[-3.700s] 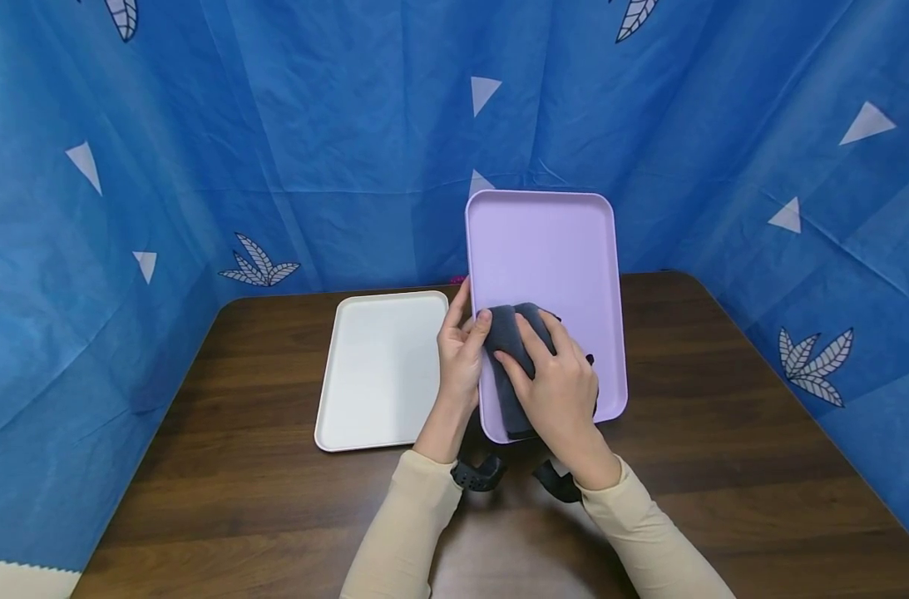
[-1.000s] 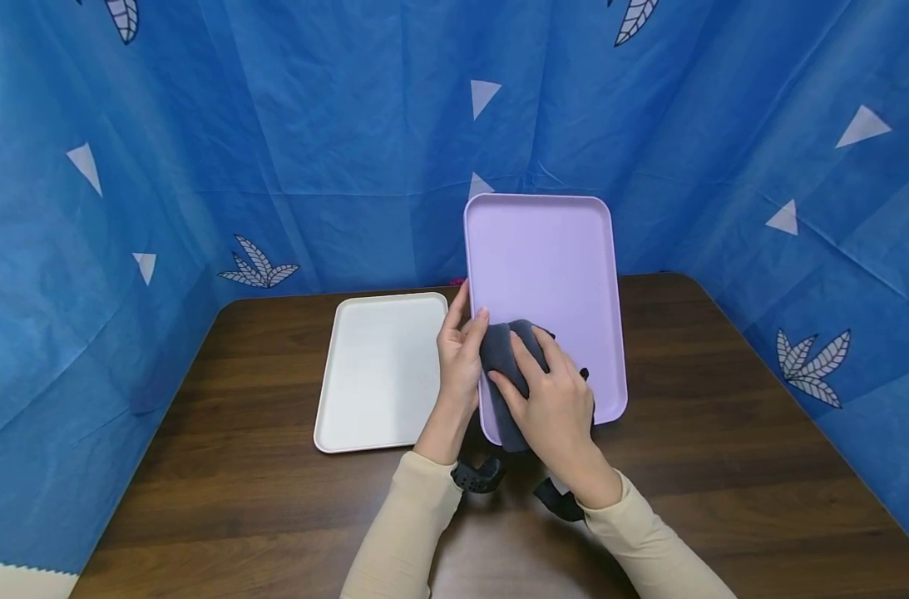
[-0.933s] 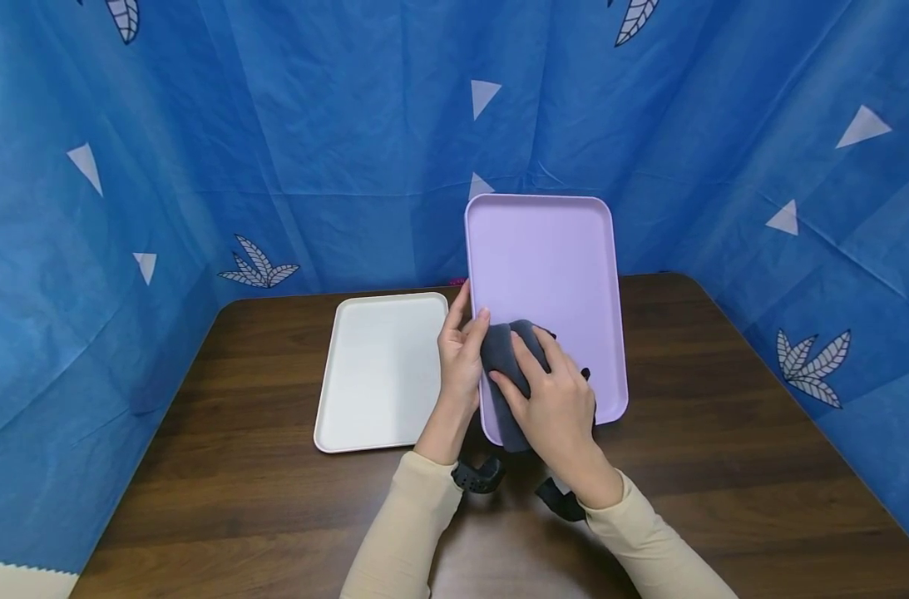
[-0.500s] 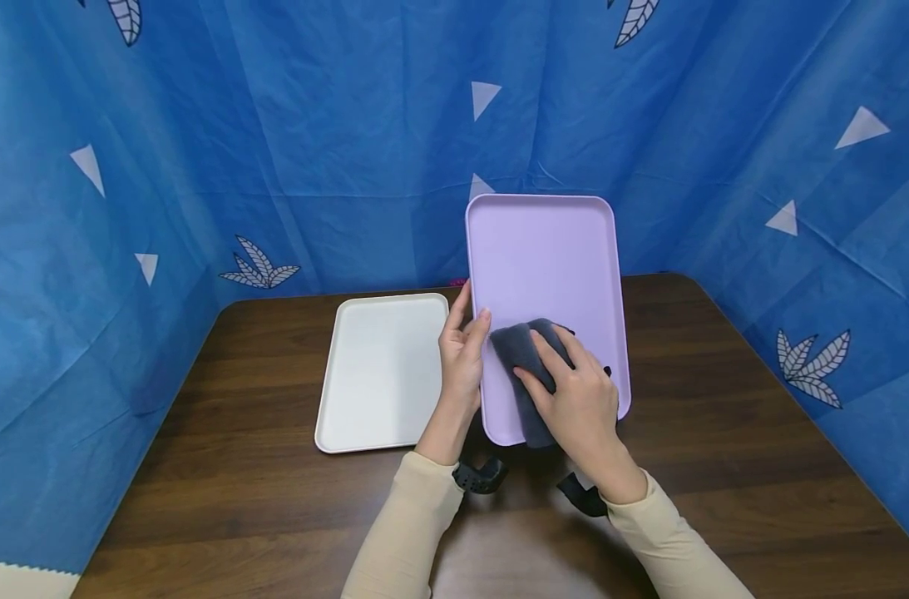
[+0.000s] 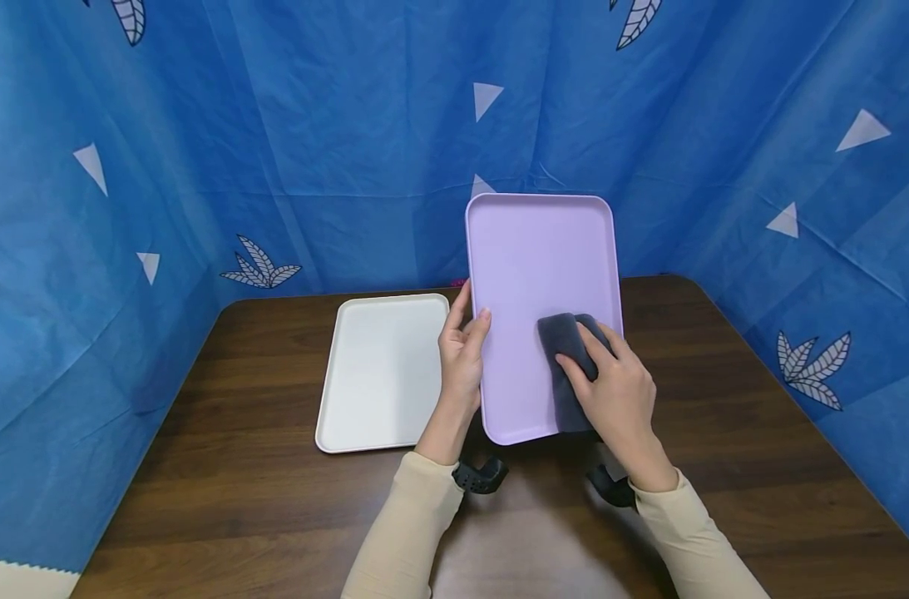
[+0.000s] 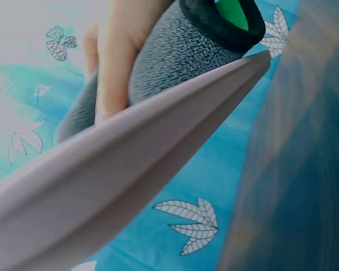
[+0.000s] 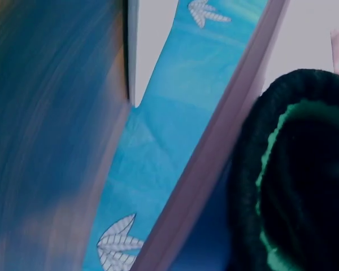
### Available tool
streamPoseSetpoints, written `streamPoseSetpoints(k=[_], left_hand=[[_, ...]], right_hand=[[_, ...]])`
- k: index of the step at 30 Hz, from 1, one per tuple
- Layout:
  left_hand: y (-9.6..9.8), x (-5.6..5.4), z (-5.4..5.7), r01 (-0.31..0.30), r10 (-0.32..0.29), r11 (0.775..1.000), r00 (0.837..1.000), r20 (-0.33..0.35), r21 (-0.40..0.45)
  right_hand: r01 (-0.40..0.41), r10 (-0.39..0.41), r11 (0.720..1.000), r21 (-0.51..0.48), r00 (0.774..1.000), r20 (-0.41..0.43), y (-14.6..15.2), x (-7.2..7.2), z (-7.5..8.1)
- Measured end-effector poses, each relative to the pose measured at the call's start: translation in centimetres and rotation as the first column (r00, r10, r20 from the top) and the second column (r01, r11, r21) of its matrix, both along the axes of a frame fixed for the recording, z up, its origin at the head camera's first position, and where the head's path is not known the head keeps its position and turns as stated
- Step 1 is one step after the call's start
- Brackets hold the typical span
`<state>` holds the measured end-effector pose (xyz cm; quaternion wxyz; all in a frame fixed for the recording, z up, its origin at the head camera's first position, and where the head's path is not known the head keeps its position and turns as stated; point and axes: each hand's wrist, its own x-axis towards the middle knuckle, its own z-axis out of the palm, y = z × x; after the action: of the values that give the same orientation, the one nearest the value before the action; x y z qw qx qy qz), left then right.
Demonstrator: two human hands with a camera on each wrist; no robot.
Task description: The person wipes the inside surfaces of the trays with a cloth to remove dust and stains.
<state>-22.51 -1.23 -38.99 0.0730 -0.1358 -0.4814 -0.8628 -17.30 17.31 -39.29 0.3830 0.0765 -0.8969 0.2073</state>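
Observation:
A lilac tray point(image 5: 536, 258) is held tilted up above the table, its inner face toward the head camera. My left hand point(image 5: 460, 353) grips its left rim, thumb on the front and fingers behind. On the tray's lower right part my right hand point(image 5: 611, 387) presses a folded dark grey cloth point(image 5: 566, 374), with fingers and thumb bent round it. In the left wrist view the fuzzy cloth point(image 6: 181, 56) shows a black hem and a green inside, close over the tray's edge point(image 6: 130, 152). The right wrist view has the cloth's dark hem point(image 7: 246, 169) near the tray's rim point(image 7: 214, 141).
A white tray point(image 5: 387, 374) lies flat on the brown wooden table point(image 5: 244, 482), left of the lilac one. Blue patterned curtain point(image 5: 334, 150) surrounds the table's back and sides. A small pink thing point(image 5: 458, 283) shows at the table's back edge.
My right hand has moved the cloth across the lilac tray, from the left rim to the lower right side. The left hand and the lilac tray have stayed nearly in place.

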Motion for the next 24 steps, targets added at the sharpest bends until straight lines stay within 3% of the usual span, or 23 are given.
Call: streamPoseSetpoints(k=[11,24], left_hand=[[0.0,0.0,-0.2,0.000,0.000,1.000,1.000,0.002,0.003],[0.0,-0.1,-0.1,-0.008,0.008,1.000,1.000,-0.005,0.003]], right_hand=[[0.059,-0.048,0.993,-0.103,0.993,0.110,1.6,-0.3,-0.6],[0.081,-0.058,0.985,-0.152,0.987,0.147,0.4,0.3,-0.9]])
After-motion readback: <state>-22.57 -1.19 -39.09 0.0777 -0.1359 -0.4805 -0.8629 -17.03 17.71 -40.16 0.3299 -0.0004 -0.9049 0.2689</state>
